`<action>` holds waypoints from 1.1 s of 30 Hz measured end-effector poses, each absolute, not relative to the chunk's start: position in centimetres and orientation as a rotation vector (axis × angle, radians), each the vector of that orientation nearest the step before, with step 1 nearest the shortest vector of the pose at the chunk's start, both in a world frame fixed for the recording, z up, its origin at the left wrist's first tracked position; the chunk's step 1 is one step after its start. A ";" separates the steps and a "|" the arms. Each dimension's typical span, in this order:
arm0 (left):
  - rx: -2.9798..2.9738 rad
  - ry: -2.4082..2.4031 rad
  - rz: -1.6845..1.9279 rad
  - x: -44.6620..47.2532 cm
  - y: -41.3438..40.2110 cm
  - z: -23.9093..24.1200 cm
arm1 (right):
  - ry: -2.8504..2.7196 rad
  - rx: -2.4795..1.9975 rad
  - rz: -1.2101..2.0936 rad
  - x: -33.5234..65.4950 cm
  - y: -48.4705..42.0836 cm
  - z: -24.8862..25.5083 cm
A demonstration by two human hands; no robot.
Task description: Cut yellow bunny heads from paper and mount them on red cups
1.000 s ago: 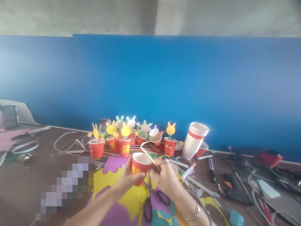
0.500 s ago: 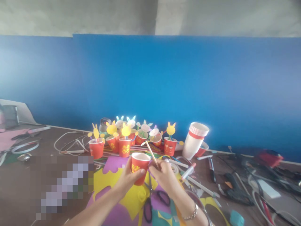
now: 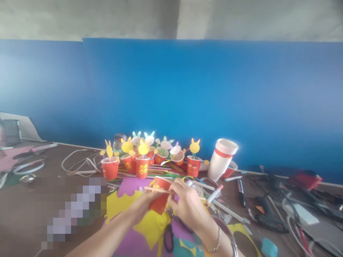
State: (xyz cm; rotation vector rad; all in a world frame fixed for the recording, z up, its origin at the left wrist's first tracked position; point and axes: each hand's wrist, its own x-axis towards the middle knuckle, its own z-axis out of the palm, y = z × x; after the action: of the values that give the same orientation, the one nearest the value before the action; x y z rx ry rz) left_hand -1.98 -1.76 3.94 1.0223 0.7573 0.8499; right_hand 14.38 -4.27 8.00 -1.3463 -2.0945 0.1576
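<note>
Left hand (image 3: 142,203) fingers wrapped round tilted red paper cup (image 3: 160,194), right hand (image 3: 184,205) fingertips pinching thin straw (image 3: 158,190) lying level across cup's rim, just in front of row of bunny-topped cups (image 3: 142,162), above yellow foam sheet (image 3: 150,225)

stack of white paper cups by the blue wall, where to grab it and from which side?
Grip the stack of white paper cups around its bare white lower wall, below the red-banded rims. It leans against the blue wall, rims tilted up-right, so probably come from the front-left, where the brown table leaves some room. A red cup crowds its right.
</note>
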 end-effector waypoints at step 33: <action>1.372 0.810 1.077 -2.1 -1.5 3.1 | -2.035 -1.331 0.380 15.4 -3.9 8.9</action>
State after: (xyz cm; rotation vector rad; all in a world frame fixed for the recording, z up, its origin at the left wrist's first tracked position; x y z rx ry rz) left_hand -2.07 -1.50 3.10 1.3722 0.8104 1.0774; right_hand 15.37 -3.90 8.92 -1.3308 -2.0346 0.3796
